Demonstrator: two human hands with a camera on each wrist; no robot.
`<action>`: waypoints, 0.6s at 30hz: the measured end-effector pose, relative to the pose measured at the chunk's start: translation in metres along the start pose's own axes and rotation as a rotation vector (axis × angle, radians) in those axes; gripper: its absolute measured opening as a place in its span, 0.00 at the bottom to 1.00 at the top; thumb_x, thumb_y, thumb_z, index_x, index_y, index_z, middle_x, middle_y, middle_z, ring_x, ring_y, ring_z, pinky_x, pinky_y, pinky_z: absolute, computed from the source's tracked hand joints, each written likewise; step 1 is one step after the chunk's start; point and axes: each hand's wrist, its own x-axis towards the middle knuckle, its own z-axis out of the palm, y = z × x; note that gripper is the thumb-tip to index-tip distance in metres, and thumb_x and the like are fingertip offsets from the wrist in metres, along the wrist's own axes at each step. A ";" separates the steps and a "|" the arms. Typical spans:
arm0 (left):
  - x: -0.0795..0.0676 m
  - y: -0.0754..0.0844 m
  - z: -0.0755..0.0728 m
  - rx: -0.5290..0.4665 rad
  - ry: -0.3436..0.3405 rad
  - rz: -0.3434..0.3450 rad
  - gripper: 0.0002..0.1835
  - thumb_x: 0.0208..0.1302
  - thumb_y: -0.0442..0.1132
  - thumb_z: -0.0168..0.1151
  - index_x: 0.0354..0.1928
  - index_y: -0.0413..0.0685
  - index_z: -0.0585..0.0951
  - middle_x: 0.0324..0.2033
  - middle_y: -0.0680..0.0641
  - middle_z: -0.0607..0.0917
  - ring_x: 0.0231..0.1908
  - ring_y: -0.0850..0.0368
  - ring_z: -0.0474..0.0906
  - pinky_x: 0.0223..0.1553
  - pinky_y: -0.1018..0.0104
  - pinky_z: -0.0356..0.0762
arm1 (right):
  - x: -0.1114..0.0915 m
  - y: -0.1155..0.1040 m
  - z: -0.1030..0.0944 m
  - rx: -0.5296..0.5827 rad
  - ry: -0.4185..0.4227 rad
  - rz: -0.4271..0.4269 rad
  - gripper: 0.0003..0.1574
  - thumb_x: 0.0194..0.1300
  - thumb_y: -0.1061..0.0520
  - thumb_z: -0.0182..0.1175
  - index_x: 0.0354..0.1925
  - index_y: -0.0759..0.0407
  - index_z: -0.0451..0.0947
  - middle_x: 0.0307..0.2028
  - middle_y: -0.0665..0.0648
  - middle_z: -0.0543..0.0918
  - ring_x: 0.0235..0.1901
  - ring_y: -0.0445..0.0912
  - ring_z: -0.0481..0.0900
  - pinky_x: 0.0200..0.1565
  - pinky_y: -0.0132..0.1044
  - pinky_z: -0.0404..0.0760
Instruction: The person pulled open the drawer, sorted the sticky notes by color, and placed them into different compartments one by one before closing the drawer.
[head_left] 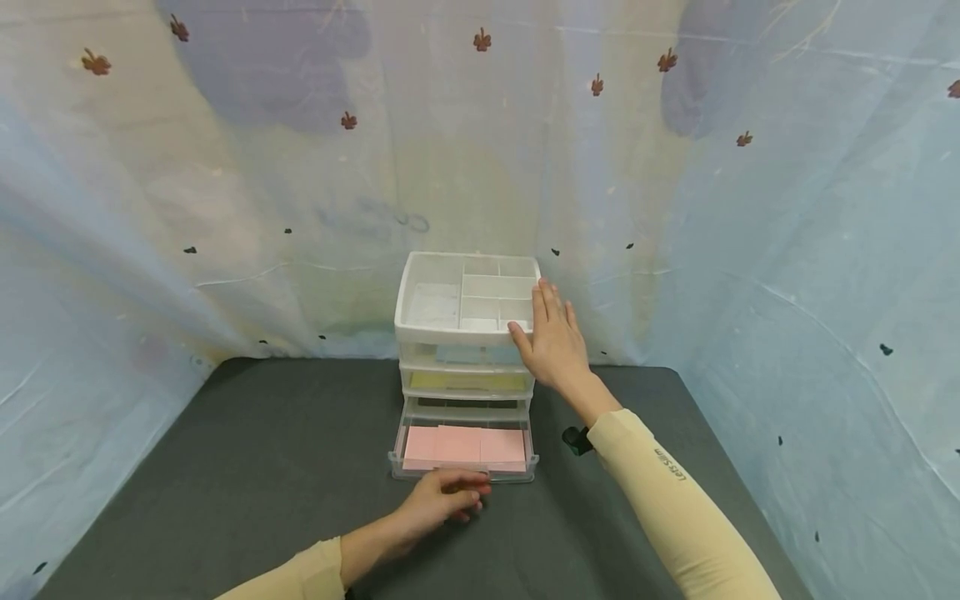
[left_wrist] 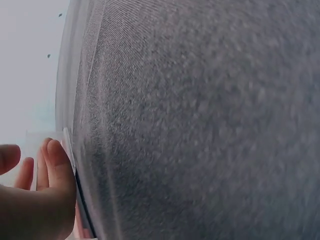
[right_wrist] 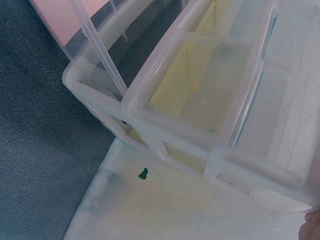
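A white drawer organizer (head_left: 467,336) stands at the back of the dark table, with a compartmented tray on top. Its clear bottom drawer (head_left: 459,477) is pulled out and holds pink paper pads (head_left: 459,447). In front of that drawer is my left hand (head_left: 441,502), fingers pointing right and thumb apart; whether they touch the drawer front is unclear. In the left wrist view the left hand (left_wrist: 47,195) has loosely bent fingers. My right hand (head_left: 557,343) rests on the organizer's top right edge with fingers extended. The right wrist view shows the organizer's side (right_wrist: 175,145).
Yellow contents (head_left: 468,382) show through the closed middle drawer, pale blue ones (head_left: 480,354) through the upper drawer. A patterned curtain (head_left: 480,183) hangs behind the table (head_left: 300,450) and along its sides. A small dark object (head_left: 577,440) is by the right sleeve.
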 end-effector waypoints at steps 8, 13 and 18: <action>0.006 -0.014 -0.005 -0.193 0.056 -0.118 0.24 0.78 0.39 0.61 0.65 0.26 0.76 0.53 0.37 0.87 0.48 0.53 0.88 0.52 0.61 0.86 | 0.000 0.002 0.002 0.000 0.007 -0.003 0.54 0.81 0.29 0.36 0.84 0.64 0.38 0.84 0.60 0.38 0.82 0.56 0.38 0.80 0.57 0.43; 0.010 -0.020 -0.007 -0.279 0.085 -0.160 0.25 0.79 0.40 0.60 0.65 0.24 0.75 0.50 0.40 0.88 0.48 0.54 0.88 0.53 0.61 0.86 | 0.000 0.001 0.002 0.004 0.007 -0.004 0.54 0.82 0.29 0.36 0.84 0.64 0.38 0.84 0.60 0.38 0.83 0.56 0.38 0.80 0.57 0.42; 0.013 -0.023 -0.006 -0.355 0.122 -0.182 0.25 0.80 0.40 0.58 0.65 0.23 0.73 0.47 0.43 0.90 0.45 0.57 0.88 0.52 0.62 0.86 | 0.000 0.000 0.001 0.013 0.001 0.001 0.54 0.82 0.29 0.37 0.84 0.64 0.38 0.84 0.60 0.38 0.83 0.56 0.37 0.80 0.57 0.41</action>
